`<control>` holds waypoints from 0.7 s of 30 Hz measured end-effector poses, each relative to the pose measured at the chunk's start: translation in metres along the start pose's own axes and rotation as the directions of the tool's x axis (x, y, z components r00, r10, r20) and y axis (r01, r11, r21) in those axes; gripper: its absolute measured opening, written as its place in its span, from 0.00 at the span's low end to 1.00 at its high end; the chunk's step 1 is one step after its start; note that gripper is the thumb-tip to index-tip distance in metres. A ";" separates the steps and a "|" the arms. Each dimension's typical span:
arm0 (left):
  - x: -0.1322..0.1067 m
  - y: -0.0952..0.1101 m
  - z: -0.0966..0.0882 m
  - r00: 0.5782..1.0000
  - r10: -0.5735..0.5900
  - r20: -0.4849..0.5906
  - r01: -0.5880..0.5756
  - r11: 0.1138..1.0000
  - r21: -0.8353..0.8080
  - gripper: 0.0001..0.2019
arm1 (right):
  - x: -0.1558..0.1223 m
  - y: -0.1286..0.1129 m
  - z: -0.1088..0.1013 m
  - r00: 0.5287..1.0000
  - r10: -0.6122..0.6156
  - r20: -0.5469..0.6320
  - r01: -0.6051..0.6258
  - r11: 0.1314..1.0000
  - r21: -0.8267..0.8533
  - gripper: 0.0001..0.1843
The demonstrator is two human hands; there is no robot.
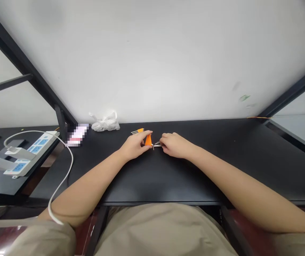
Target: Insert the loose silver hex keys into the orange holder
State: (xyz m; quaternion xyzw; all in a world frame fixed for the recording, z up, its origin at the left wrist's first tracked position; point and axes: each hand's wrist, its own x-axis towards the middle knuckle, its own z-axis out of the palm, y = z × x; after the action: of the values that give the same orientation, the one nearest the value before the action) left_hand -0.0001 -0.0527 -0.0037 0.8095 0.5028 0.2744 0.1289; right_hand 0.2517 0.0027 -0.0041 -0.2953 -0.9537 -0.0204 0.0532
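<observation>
My left hand (135,145) is closed with thumb and fingers around an orange plastic hex key holder (148,140), held upright just above or on the black table. Slim silver hex keys (157,145) stretch from beside the holder's lower end to my right hand, one showing a short bent end. The fingers of my right hand (174,144) are curled and pinch these keys near the tabletop. Just behind my left hand lies another orange piece (140,130) with several thin metal rods pointing left; my fingers partly cover it.
A knotted white plastic bag (106,122) lies against the wall. Left of it is a blurred-out paper or card (78,135). A white power strip (33,153) with plugs sits at the far left, its white cable (71,160) looping near my left forearm. Dark metal frame bars flank the black table (158,181).
</observation>
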 end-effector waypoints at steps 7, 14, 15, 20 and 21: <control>0.002 -0.003 -0.001 1.000 -0.013 -0.001 0.013 1.000 0.024 0.31 | -0.007 0.006 -0.003 1.000 -0.009 0.006 0.009 0.995 -0.104 0.10; 0.001 -0.002 -0.001 1.000 -0.017 -0.009 0.017 1.000 0.022 0.32 | -0.007 0.004 -0.007 0.986 0.030 -0.162 -0.013 0.994 0.109 0.06; 0.001 -0.002 -0.001 1.000 -0.014 -0.012 0.014 1.000 0.022 0.32 | -0.007 0.004 -0.008 0.983 0.025 -0.180 0.006 0.986 0.168 0.06; 0.000 -0.001 -0.001 0.999 -0.012 -0.035 0.013 1.000 0.021 0.33 | -0.009 0.006 -0.009 0.964 -0.032 -0.265 0.112 0.950 0.292 0.09; 0.000 -0.001 -0.001 0.999 -0.012 -0.034 0.013 1.000 0.022 0.33 | -0.010 0.006 -0.009 0.961 -0.040 -0.274 0.124 0.947 0.295 0.10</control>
State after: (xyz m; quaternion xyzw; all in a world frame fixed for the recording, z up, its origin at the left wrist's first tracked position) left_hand -0.0011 -0.0524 -0.0035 0.8029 0.5130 0.2818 0.1130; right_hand 0.2637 0.0014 0.0042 -0.2376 -0.9410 0.0878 0.2246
